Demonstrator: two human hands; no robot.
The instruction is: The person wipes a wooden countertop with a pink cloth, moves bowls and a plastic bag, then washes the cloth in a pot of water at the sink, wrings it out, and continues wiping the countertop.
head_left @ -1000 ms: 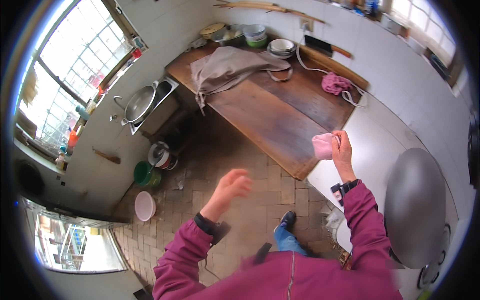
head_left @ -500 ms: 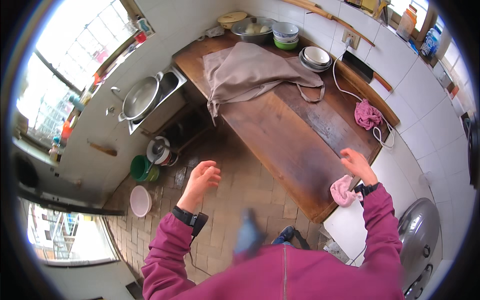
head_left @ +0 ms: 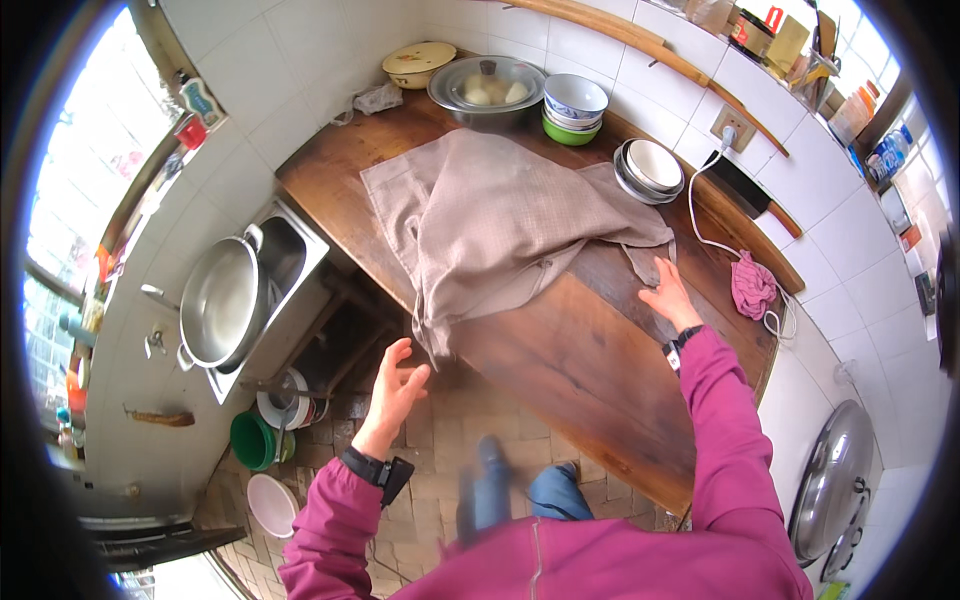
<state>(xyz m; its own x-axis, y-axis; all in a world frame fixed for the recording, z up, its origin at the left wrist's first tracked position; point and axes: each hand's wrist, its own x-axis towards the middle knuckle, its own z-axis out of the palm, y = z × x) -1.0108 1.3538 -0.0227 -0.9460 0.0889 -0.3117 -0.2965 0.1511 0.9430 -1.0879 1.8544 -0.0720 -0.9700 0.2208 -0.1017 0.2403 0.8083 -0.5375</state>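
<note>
A grey-brown apron (head_left: 490,215) lies crumpled over the wooden counter (head_left: 590,385), one corner and a tie hanging past the front edge. My left hand (head_left: 392,393), fingers apart and holding nothing, is in the air just off that edge, below the hanging tie. Further right, my right hand (head_left: 675,298) is over the counter close to the apron's right end. Its fingers are spread with nothing in them; whether a fingertip touches the cloth I cannot tell.
Along the back stand a lidded pan (head_left: 487,95), stacked bowls (head_left: 574,103) and small dishes (head_left: 650,170). A cleaver (head_left: 735,187) rests by the wall near a pink cloth (head_left: 752,287) and white cord. To the left are a wok (head_left: 222,303) over the sink and a green bucket (head_left: 254,441).
I have come closer to the counter, and the apron appears larger. My right hand has moved forward from the counter's near right end to the apron's right end. Both hands stay empty.
</note>
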